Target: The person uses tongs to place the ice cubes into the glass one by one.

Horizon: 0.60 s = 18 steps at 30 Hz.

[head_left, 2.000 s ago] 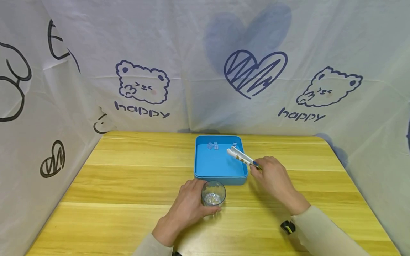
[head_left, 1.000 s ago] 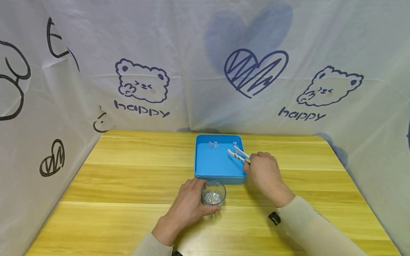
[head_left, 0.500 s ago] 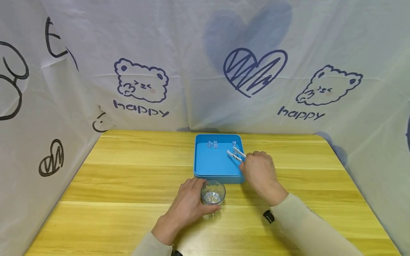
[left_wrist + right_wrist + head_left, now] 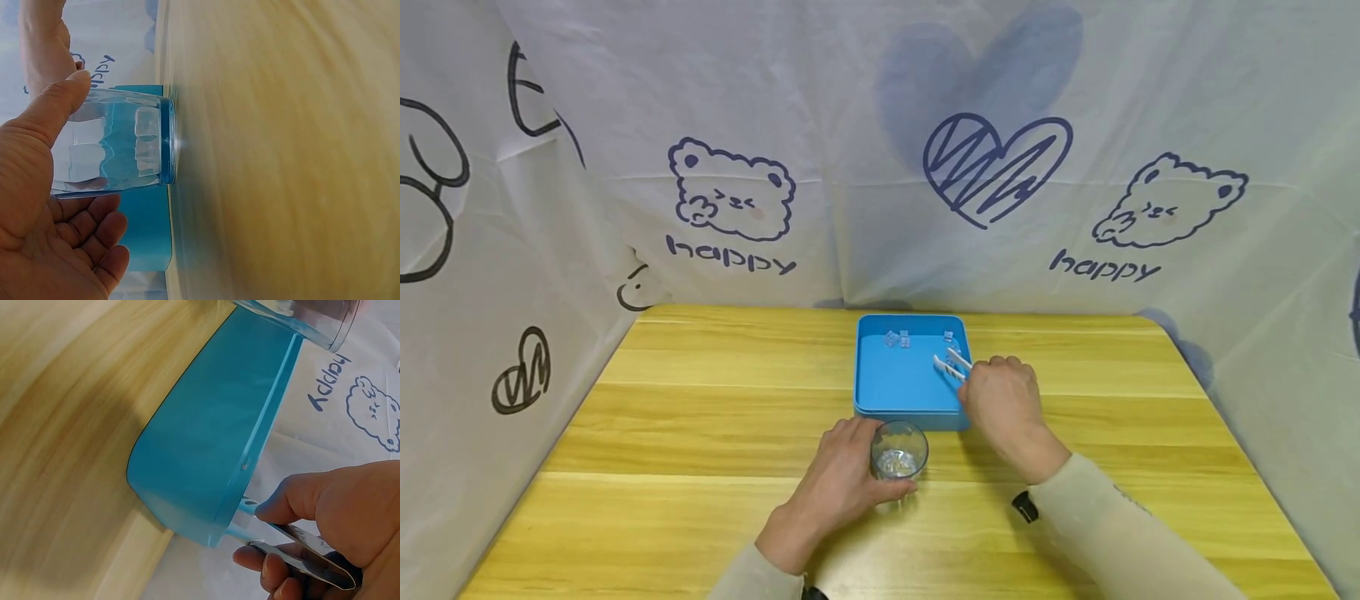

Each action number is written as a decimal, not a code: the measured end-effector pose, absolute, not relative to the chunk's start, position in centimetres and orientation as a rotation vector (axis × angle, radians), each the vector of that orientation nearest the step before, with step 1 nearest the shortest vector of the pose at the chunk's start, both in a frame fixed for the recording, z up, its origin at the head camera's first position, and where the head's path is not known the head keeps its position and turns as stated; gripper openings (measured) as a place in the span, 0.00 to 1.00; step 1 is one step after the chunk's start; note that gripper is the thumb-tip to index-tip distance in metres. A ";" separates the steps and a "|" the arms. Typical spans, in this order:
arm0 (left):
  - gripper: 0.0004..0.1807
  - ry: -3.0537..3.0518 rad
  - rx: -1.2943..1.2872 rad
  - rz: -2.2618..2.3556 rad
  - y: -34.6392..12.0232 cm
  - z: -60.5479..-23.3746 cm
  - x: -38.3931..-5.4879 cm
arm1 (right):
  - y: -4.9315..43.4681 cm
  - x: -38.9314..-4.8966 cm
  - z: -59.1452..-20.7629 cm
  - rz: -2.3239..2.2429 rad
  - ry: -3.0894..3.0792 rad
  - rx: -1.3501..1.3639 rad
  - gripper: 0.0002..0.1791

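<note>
A white cloth (image 4: 580,267) with dark line drawings rises beyond the left edge of the wood-grained counter (image 4: 700,400) and runs on behind its back edge. From the front, left of the counter's middle, a pale left sleeve (image 4: 758,577) leads to the left hand (image 4: 833,475), which grips a clear glass (image 4: 898,450), the thumb on the near side and the fingers round the far side. The glass stands upright on the counter, in line with the middle of the back edge and just in front of a blue box (image 4: 902,379); glinting shapes show in its bottom, too small to tell apart. The lidless box sits near the middle of the counter's back edge. Inside it, a few clear cubes (image 4: 904,342) lie together by the back wall, left of its middle; other clear cubes (image 4: 949,337) lie near its right wall, where white-tipped tongs (image 4: 950,369) reach in. The tips of the tongs stand apart; whether they touch a cube cannot be told. The right hand (image 4: 1003,408) pinches the tongs between thumb and fingers beside the box's right wall. Farther right, the right sleeve (image 4: 1127,533) slants toward the counter's front right corner, a small dark object (image 4: 1025,507) at its cuff.
</note>
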<state>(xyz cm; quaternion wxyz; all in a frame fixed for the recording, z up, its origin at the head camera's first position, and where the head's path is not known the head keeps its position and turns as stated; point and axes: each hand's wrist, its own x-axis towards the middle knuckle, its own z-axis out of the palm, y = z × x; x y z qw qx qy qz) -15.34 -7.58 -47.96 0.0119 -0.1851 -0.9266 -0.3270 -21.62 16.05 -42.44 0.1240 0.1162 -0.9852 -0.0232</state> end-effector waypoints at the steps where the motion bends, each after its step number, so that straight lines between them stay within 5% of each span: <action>1: 0.47 -2.889 -0.577 -1.021 -7.6 -47.9 -15.3 | 16.0 -21.6 -42.4 -0.062 -2.877 0.338 0.20; 18: 0.49 -2.889 -0.581 -1.038 -7.6 -47.9 -15.3 | 16.0 -21.5 -42.7 -0.110 -2.811 0.358 0.20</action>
